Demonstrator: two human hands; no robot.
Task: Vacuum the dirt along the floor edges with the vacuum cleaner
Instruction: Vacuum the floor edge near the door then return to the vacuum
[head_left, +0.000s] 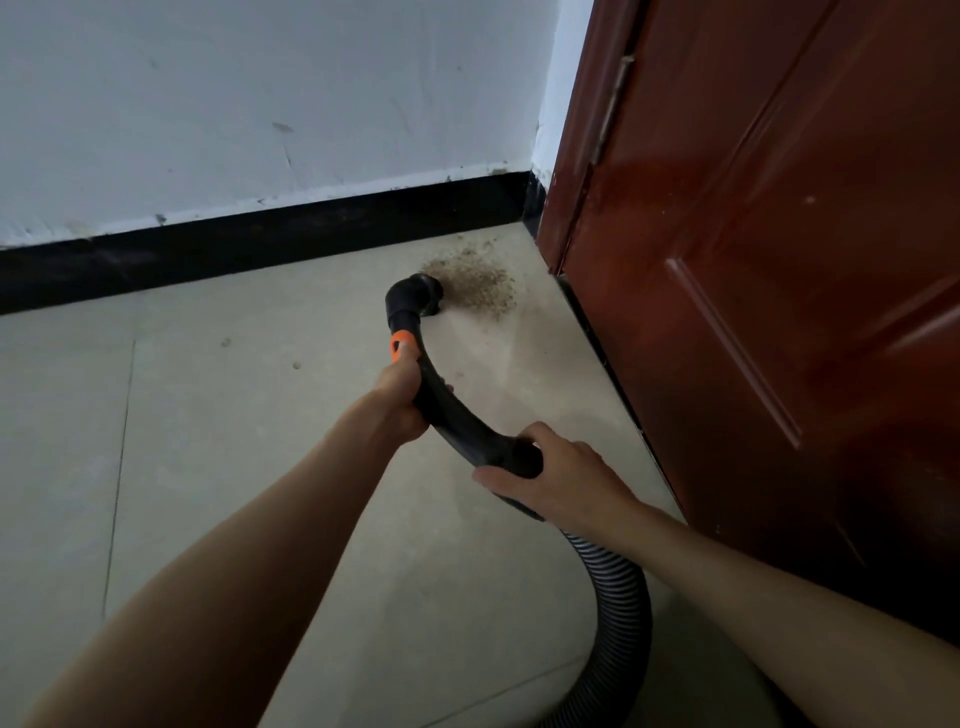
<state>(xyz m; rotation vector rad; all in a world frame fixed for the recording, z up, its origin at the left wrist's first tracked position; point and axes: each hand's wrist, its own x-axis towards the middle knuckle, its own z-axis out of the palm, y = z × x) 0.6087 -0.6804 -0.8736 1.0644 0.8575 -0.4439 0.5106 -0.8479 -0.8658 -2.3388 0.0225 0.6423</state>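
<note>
A curved black vacuum wand (457, 421) with an orange slider reaches toward the floor corner. Its black nozzle (418, 295) rests at the left edge of a pile of brown dirt (475, 283) near the corner. My left hand (400, 397) grips the wand just below the orange part. My right hand (550, 475) holds the wand's rear end, where the ribbed grey hose (621, 597) joins and curves down out of view.
A white wall with a black baseboard (260, 244) runs along the back. A dark red door (769, 291) stands on the right, its lower edge close to the dirt. The floor (234, 415) is pale tile with a few small specks.
</note>
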